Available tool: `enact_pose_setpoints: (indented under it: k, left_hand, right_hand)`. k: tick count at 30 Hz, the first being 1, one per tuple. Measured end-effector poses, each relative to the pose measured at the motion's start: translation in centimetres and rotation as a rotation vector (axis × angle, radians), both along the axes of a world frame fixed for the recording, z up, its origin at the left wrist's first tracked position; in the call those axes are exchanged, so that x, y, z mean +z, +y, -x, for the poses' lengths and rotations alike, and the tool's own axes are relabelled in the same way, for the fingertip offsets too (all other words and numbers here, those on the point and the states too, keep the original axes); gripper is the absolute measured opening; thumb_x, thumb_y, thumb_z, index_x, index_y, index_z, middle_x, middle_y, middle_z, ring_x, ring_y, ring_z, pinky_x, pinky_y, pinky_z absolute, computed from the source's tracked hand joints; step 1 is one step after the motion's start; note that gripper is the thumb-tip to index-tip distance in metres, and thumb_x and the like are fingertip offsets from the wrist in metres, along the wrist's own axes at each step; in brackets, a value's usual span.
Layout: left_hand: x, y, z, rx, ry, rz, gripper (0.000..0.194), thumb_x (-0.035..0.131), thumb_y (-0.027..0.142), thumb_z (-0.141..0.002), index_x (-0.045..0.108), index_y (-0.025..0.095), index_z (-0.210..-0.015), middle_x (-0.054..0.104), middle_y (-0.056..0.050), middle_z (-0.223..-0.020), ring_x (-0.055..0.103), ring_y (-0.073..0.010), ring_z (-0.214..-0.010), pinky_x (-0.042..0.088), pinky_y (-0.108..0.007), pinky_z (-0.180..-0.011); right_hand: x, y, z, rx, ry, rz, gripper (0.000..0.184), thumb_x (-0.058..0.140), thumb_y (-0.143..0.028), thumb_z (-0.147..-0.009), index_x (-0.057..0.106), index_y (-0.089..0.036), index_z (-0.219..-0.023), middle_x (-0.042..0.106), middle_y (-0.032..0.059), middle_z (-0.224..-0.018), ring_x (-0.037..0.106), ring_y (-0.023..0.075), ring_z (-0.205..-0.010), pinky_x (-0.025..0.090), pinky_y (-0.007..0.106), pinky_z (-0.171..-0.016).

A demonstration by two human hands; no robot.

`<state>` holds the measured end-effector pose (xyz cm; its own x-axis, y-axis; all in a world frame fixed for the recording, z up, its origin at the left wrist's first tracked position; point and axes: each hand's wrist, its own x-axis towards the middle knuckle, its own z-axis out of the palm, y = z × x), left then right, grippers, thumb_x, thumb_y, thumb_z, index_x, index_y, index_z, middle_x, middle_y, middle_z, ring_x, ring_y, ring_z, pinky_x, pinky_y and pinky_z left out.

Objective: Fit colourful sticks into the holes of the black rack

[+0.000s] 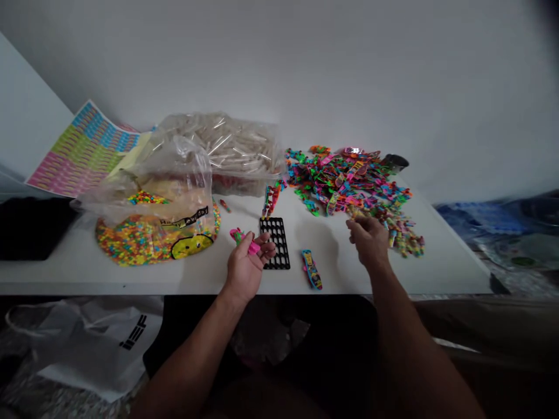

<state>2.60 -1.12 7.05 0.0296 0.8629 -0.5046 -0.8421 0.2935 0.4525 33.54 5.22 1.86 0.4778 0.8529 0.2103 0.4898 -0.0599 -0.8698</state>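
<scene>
My left hand (245, 270) is palm up, its thumb and fingers closed round a small pink and green toy skateboard (237, 235). It is beside a black tray with rows of holes (286, 256). My right hand (371, 241) is at the near edge of a heap of small tubes with yellowish contents (406, 235). Its fingers are pinched together, and what they hold, if anything, is too small to make out. Between my hands, a blue and yellow toy skateboard (311, 269) lies on the white table (349, 276).
A big pile of colourful toy skateboards (336, 180) lies at the back right by a dark cup (396, 163). Left stand a plastic bag of bright beads (144, 235), a clear box of empty-looking tubes (240, 145) and printed sticker sheets (82, 151).
</scene>
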Motion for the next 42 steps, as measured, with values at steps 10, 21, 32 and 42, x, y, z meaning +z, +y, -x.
enact_pose_setpoints:
  k: [10, 21, 32, 42]
  left_hand:
    - [0.0, -0.9, 0.1, 0.101, -0.027, 0.047, 0.018, 0.046, 0.026, -0.102, 0.054, 0.02, -0.088, 0.075, -0.005, -0.086, 0.07, -0.0161, -0.066, 0.056, -0.031, -0.069]
    - [0.2, -2.4, 0.0, 0.097, -0.045, 0.102, 0.013, 0.058, 0.034, -0.095, 0.052, 0.022, -0.094, 0.072, 0.0, -0.083, 0.069, -0.0161, -0.063, 0.052, -0.028, -0.061]
    - [-0.3, -2.5, -0.6, 0.127, -0.028, 0.126, 0.013, 0.057, 0.032, -0.096, 0.053, 0.021, -0.093, 0.07, 0.0, -0.078, 0.069, -0.0164, -0.061, 0.056, -0.032, -0.071]
    - [-1.0, -2.5, -0.4, 0.117, 0.026, 0.111, 0.015, 0.06, 0.034, -0.094, 0.051, 0.022, -0.096, 0.071, -0.001, -0.079, 0.071, -0.0175, -0.061, 0.056, -0.031, -0.068]
  right_hand:
    - [1.9, -11.3, 18.5, 0.446, 0.75, -0.096, 0.026, 0.079, -0.044, -0.088, 0.073, -0.022, -0.101, 0.079, 0.0061, -0.098, 0.078, 0.023, -0.084, 0.067, 0.039, -0.074]
    - [0.6, -13.0, 21.8, 0.391, 0.637, -0.038, 0.026, 0.081, -0.043, -0.084, 0.082, -0.024, -0.102, 0.082, 0.006, -0.104, 0.078, 0.0257, -0.094, 0.065, 0.043, -0.089]
    - [0.4, -13.4, 21.5, 0.421, 0.454, -0.093, 0.02, 0.074, -0.036, -0.091, 0.082, -0.026, -0.106, 0.082, 0.0047, -0.104, 0.078, 0.0235, -0.093, 0.064, 0.039, -0.086]
    - [-0.2, -13.6, 21.2, 0.43, 0.287, -0.149, 0.02, 0.071, -0.032, -0.094, 0.081, -0.027, -0.111, 0.082, 0.0055, -0.106, 0.078, 0.0241, -0.093, 0.064, 0.04, -0.084]
